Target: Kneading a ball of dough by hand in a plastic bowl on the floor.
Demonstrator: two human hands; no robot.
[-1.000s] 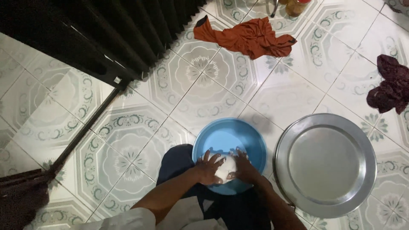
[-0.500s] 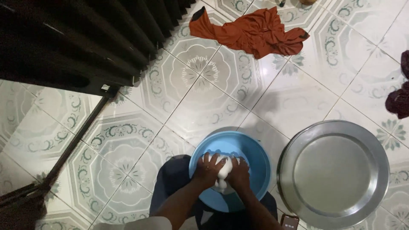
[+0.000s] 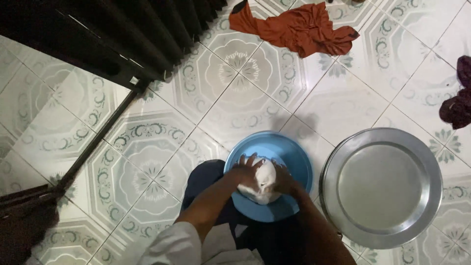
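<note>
The patterned tile floor (image 3: 147, 142) spreads out under me, with a wide run of bare tiles ahead of my basin, between it and the dark slatted frame (image 3: 122, 39) that fills the upper left corner. From that frame a dark bar (image 3: 98, 142) slants down toward the lower left edge of my view, cutting off the room on that side. To my right lies a big round metal tray (image 3: 382, 186), flat on the floor, its left rim just beside the basin's right edge with hardly a gap between them. My blue plastic basin (image 3: 294, 152) sits on the floor right in front of my legs, its near rim over my dark clothing. An orange cloth (image 3: 299, 29) lies crumpled near the top edge, well apart from the basin, and a dark maroon cloth (image 3: 456, 103) is bunched at the right edge, beyond the tray. Inside the basin, toward its near side, sits the white lump of dough (image 3: 265, 184). My left hand (image 3: 248, 172) is pressed on its left side, fingers spread over the top, and my right hand (image 3: 284, 179) cups its right side, so both hands grip the dough between them.
</note>
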